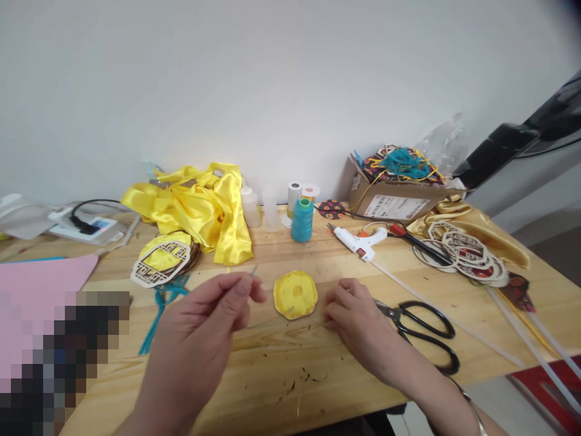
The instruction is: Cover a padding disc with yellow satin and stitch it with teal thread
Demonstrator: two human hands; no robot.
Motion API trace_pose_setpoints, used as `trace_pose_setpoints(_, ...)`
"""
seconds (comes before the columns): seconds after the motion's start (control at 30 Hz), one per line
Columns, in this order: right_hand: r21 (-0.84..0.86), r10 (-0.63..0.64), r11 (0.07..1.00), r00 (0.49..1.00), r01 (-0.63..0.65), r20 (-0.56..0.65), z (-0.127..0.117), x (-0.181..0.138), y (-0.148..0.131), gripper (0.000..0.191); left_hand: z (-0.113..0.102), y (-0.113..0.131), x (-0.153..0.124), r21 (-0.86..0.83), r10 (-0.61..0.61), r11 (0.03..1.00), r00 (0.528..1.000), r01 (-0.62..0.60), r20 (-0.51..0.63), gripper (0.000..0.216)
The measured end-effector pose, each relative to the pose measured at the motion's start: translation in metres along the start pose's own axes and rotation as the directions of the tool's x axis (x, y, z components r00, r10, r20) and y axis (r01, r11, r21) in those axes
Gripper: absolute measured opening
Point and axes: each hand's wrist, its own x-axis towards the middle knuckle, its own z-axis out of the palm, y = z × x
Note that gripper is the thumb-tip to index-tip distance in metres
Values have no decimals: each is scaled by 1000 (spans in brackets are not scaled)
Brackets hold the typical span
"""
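The round, wavy-edged yellow fabric disc [296,295] lies on the pale wooden table [227,390] between the raised left hand [206,330], pinching a thin grey needle-like sliver [253,270], and the loosely curled right hand [356,324], its grasp hidden.

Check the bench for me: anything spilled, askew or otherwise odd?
Small dark scraps lie scattered on the tabletop between the yellow disc and its near edge, looking like unswept debris. The glue gun lies on its side rather than standing. I see no obvious spill.
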Motion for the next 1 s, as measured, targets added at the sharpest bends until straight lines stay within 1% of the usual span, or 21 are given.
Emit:
trace_pose_setpoints(0.03,17,-6,1000,1000,6,8,-1,0,-1,17,-1,3,1,48,19,999,1000,-18,-22,17)
trace_pose_setpoints(0.07,42,-14,999,1000,13,18,-4,1,-2,17,-1,6,1,88,26,996,999,-24,-20,20)
trace_pose_setpoints(0.13,87,-39,995,999,37,21,-15,4,-7,19,5,10,0,126,-1,992,999,-4,38,25)
trace_pose_setpoints(0.17,93,-62,994,998,60,12,-21,6,-10,19,11,11,-1,124,-33,992,996,22,88,28)
trace_pose_setpoints(0.27,6,-156,988,986,157,-64,-41,17,-19,19,33,10,-3,52,-115,993,971,106,211,31)
trace_pose_setpoints(0.37,-129,-252,963,959,236,-127,-55,29,-23,17,49,6,-3,-19,-159,985,943,172,294,27)
trace_pose_setpoints(0.5,-217,-273,946,953,242,-129,-64,39,-22,17,54,4,-2,-76,-182,973,929,217,323,23)
trace_pose_setpoints(0.6,-249,-289,935,950,254,-115,-67,42,-21,19,53,3,-1,-66,-172,976,924,206,341,27)
trace_pose_setpoints(0.73,-228,-286,940,950,252,-127,-68,43,-22,18,52,1,-3,-55,-174,978,926,203,334,26)
trace_pose_setpoints(0.8,-193,-283,948,946,252,-157,-67,44,-24,17,51,0,-4,-30,-190,977,928,211,320,25)
trace_pose_setpoints(0.83,-163,-267,958,942,237,-201,-66,45,-24,15,51,-1,-4,-16,-197,977,930,213,310,24)
trace_pose_setpoints(0.87,-117,-231,971,933,206,-275,-65,45,-24,14,50,-1,-4,-4,-201,977,933,212,297,24)
trace_pose_setpoints(0.9,-48,-170,985,914,164,-369,-63,45,-23,13,50,-2,-4,3,-204,977,937,212,283,24)
trace_pose_setpoints(0.93,51,-77,992,884,113,-461,-60,45,-22,13,49,-2,-3,3,-209,976,940,216,269,23)
trace_pose_setpoints(0.97,182,52,982,854,51,-518,-57,44,-21,13,48,-3,-2,-5,-214,975,943,223,255,22)
trace_pose_setpoints(1.0,331,193,944,834,-14,-517,-53,42,-20,14,48,-4,-2,-21,-217,973,944,230,248,21)
